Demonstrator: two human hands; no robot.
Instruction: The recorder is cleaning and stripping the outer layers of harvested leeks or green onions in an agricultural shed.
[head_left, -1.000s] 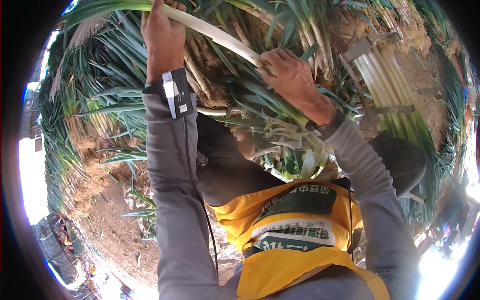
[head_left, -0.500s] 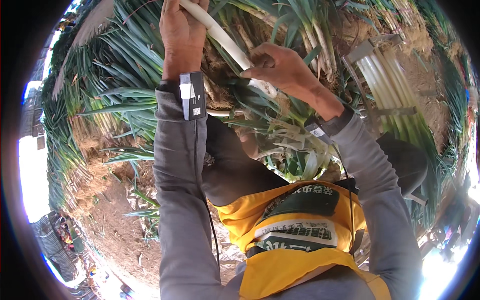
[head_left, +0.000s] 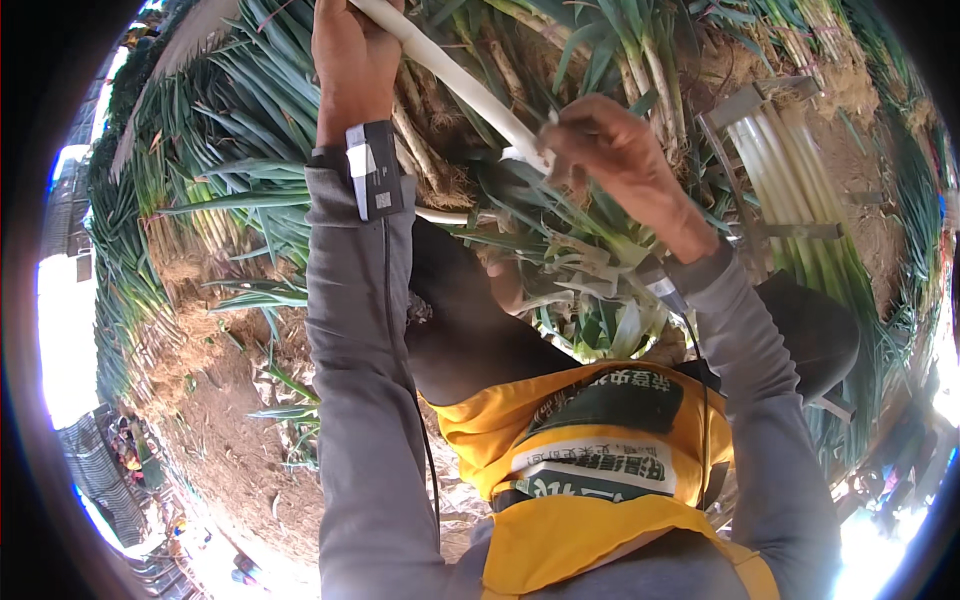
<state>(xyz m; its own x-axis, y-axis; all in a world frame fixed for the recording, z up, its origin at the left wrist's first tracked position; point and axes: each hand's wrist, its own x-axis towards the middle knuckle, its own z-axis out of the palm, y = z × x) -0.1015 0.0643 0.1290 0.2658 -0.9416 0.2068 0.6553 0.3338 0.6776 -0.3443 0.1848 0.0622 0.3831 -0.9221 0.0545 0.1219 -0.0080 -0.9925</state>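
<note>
My left hand [head_left: 357, 60] is closed around a long green onion [head_left: 455, 75] near the top edge of the view. Its bare white shank slants down to the right, toward my right hand [head_left: 625, 165]. That hand is at the shank's lower end, its fingers bent and smeared by motion. Whether it grips anything does not show clearly. Below it lie peeled-off pale skins and leaves [head_left: 590, 270], in front of my knees. Unpeeled green onions with soil-caked roots [head_left: 440, 180] lie just behind the shank.
A metal frame [head_left: 728, 160] at the right holds a row of clean white green onions [head_left: 785, 165]. Heaped green onions with dark green leaves [head_left: 220, 130] fill the left side. Bare soil [head_left: 250, 420] shows at the lower left. A small black device [head_left: 378, 170] with a cable sits on my left wrist.
My right hand has moved right and slightly up, its fingers shifting from the shank to its lower end. My left hand and the green onion have shifted slightly left.
</note>
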